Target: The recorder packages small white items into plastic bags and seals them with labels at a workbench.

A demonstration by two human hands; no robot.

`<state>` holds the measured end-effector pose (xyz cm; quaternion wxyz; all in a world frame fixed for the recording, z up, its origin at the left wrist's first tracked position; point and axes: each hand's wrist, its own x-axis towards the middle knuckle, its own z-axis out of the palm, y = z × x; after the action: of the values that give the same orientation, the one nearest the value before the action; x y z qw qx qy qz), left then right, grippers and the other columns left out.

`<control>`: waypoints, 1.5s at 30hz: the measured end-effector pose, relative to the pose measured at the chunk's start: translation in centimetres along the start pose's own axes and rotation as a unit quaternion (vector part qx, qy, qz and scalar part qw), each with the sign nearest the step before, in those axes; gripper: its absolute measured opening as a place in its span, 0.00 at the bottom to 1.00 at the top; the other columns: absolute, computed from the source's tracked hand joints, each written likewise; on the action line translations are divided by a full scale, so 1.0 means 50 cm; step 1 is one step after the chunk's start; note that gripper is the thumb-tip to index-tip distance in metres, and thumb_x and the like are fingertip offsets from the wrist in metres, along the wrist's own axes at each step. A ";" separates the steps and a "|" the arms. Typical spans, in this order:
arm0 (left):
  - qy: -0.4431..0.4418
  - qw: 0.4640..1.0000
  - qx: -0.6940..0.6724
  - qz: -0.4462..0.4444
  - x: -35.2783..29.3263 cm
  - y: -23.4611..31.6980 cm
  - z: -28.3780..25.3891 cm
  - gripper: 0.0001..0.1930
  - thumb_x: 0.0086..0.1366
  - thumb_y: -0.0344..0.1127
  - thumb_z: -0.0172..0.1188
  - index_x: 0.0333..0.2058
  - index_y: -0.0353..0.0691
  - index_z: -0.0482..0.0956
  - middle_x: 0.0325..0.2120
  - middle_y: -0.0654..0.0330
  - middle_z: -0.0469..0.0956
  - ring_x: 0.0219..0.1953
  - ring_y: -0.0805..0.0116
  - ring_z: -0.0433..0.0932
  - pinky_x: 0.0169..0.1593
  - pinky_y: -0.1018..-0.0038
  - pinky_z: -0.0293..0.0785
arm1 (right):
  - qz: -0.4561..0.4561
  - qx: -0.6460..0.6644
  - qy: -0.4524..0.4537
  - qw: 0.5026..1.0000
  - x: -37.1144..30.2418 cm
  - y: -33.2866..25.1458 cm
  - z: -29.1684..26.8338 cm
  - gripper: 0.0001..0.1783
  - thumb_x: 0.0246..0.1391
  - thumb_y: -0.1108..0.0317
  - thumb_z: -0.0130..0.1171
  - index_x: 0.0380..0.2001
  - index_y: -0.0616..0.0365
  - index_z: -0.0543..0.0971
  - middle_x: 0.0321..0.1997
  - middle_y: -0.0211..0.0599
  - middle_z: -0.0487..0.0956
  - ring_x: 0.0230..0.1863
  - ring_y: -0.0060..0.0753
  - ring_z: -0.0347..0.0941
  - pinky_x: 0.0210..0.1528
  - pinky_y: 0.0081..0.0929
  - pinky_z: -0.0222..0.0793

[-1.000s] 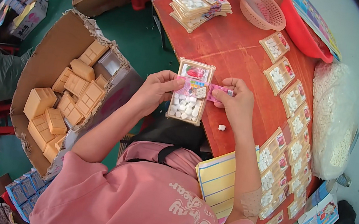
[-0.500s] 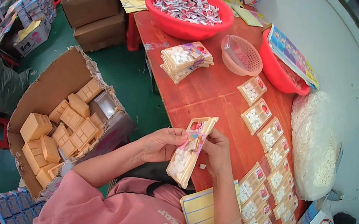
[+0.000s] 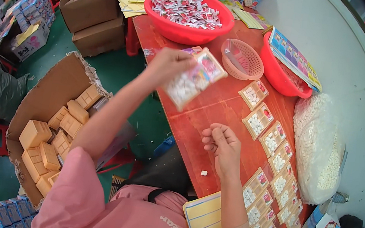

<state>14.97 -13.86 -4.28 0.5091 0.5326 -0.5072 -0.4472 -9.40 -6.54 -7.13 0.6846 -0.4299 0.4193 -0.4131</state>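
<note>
My left hand (image 3: 169,67) pinches the upper edge of a shallow plastic tray (image 3: 192,82) filled with white pieces, with a printed pink and purple label band across it. The tray is tilted, slightly blurred, and over the far left part of the table. Behind it, the stack of finished-looking trays is mostly hidden. Closer to me, my right hand (image 3: 223,150) hovers above the table with its fingers loosely curled in, and nothing shows in them. One small white piece (image 3: 204,173) lies on the red table (image 3: 189,133) below that hand.
Rows of filled trays (image 3: 255,194) line the table's right side. Farther back stand a red basin (image 3: 187,33) of small sachets, a pink basket (image 3: 244,69) and another red basin (image 3: 277,73). A bag of white pieces (image 3: 317,151) leans right; a carton (image 3: 29,106) of tan trays stands left.
My left hand has carried the labelled tray away from me toward the far left of the table. My right hand has let go of it and stays near the front, fingers curled.
</note>
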 end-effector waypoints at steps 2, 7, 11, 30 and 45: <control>0.047 0.976 0.201 0.064 0.080 -0.003 -0.038 0.14 0.55 0.40 0.60 0.35 0.35 0.81 0.26 0.54 0.80 0.29 0.68 0.79 0.35 0.71 0.73 | 0.001 -0.037 -0.010 0.999 -0.004 0.004 0.004 0.08 0.58 0.68 0.52 0.39 0.60 0.74 0.32 0.34 0.78 0.30 0.20 0.73 0.30 0.14 0.69; 0.056 0.890 0.446 0.073 0.167 -0.012 -0.034 0.12 0.57 0.38 0.54 0.33 0.37 0.81 0.28 0.49 0.79 0.33 0.55 0.79 0.38 0.64 0.73 | -0.006 -0.083 -0.008 0.997 -0.023 0.025 -0.009 0.08 0.58 0.68 0.52 0.37 0.60 0.74 0.32 0.34 0.78 0.30 0.19 0.73 0.30 0.15 0.69; 0.116 0.812 0.551 0.153 0.172 -0.028 -0.021 0.10 0.58 0.35 0.50 0.31 0.38 0.79 0.29 0.49 0.78 0.36 0.51 0.77 0.40 0.57 0.71 | 0.002 -0.120 -0.007 0.993 -0.055 0.029 -0.018 0.08 0.57 0.69 0.52 0.38 0.61 0.74 0.32 0.34 0.78 0.30 0.19 0.73 0.31 0.15 0.70; -0.359 0.755 0.187 0.515 -0.292 -0.040 0.465 0.09 0.49 0.33 0.59 0.30 0.39 0.76 0.31 0.60 0.75 0.40 0.61 0.72 0.43 0.66 0.68 | -0.041 -0.291 0.410 0.863 -0.486 0.021 -0.284 0.06 0.53 0.73 0.56 0.35 0.63 0.77 0.30 0.26 0.76 0.29 0.13 0.68 0.32 0.13 0.65; -0.428 0.704 0.194 0.532 -0.445 -0.104 0.691 0.03 0.47 0.33 0.55 0.22 0.42 0.74 0.27 0.62 0.72 0.35 0.67 0.69 0.39 0.70 0.61 | -0.101 -0.579 0.438 0.681 -0.639 0.106 -0.296 0.14 0.45 0.79 0.57 0.38 0.62 0.77 0.41 0.43 0.74 0.42 0.41 0.72 0.43 0.31 0.69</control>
<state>-20.79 5.05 -13.15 0.2761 0.0124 -0.9451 -0.1742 -31.87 21.01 -9.22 -0.0080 -0.5505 0.7806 -0.2959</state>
